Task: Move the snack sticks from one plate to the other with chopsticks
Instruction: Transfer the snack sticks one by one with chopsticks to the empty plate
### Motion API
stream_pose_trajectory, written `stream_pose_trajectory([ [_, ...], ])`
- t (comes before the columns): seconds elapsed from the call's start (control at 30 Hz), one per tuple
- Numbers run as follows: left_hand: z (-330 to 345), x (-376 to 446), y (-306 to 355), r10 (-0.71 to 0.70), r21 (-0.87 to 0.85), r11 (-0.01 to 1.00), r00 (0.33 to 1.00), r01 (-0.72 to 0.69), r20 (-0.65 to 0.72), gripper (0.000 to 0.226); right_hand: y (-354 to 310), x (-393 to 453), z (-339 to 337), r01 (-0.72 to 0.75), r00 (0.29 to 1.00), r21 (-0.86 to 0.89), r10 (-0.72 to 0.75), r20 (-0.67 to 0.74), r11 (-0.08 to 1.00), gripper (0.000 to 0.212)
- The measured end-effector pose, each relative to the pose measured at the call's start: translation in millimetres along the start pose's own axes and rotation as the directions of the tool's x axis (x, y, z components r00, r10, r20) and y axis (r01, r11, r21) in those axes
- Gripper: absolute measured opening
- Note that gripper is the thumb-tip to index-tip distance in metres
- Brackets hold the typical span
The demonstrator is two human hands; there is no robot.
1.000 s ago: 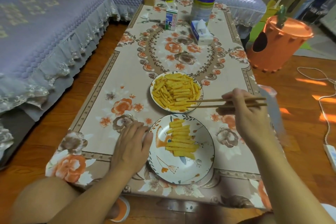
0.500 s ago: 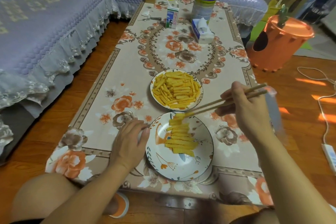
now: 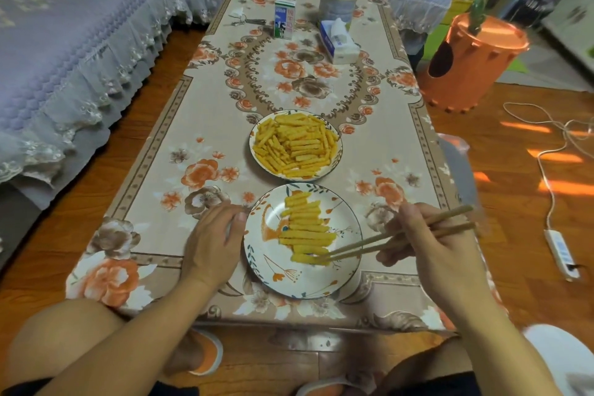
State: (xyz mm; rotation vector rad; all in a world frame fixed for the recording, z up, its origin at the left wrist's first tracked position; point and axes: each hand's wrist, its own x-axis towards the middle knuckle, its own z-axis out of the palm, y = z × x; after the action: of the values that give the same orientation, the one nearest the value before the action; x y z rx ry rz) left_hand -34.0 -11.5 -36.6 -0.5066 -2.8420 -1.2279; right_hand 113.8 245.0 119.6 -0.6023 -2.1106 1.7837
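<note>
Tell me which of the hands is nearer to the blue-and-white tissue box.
Right. The right hand, holding the wooden chopsticks, sits on the same side of the table as the blue-and-white tissue box; the left hand rests by the near floral plate, across from it.

Right hand: right hand at lower right grips chopsticks, tips at a snack stick.
Near plate: near plate at centre; left hand rests against its rim.
Far plate: far plate, piled high, above it.
</note>
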Motion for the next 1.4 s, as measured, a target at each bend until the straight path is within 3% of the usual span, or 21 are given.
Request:
stream_pose_trajectory([
  [0.13,-0.1,-0.1,0.2,0.014,-0.005,1.000,1.000,-0.014,-0.008,0.061,7.7,2.4,7.9,-0.034,0.998,-0.031,0.036,0.055,0.999,0.044],
  [0.3,1.7,0.6,-3.9,0.020,0.021,1.000,1.000,-0.020,-0.003,0.057,-0.1,47.5,9.7,0.060,0.997,0.032,-0.059,-0.051,0.998,0.039],
  [0.53,3.1,1.3,-5.9,0.008,0.034,0.999,1.000,-0.008,-0.016,0.056,-0.4,124.7,27.4,0.113,0.994,-0.166,-0.109,0.029,0.980,0.040],
  [0.7,2.7,2.2,-4.8,0.009,0.033,0.999,1.000,-0.008,-0.027,0.054,0.7,135.9,46.4,0.135,0.988,-0.193,-0.116,0.106,0.972,0.037],
  [0.87,3.2,3.0,-5.0,0.001,0.027,1.000,1.000,0.000,-0.026,0.055,-6.5,129.4,46.3,0.141,0.989,-0.173,-0.131,0.066,0.975,0.042],
  [1.2,1.3,1.5,-1.0,-0.005,-0.010,1.000,1.000,0.004,-0.030,0.060,-15.8,86.8,17.8,0.055,0.998,-0.090,-0.056,-0.007,0.994,0.049],
  [1.4,1.8,1.7,-3.2,-0.009,0.022,1.000,1.000,0.009,-0.013,0.057,-17.1,51.5,7.3,-0.101,0.989,-0.068,0.108,0.098,0.993,0.052],
])
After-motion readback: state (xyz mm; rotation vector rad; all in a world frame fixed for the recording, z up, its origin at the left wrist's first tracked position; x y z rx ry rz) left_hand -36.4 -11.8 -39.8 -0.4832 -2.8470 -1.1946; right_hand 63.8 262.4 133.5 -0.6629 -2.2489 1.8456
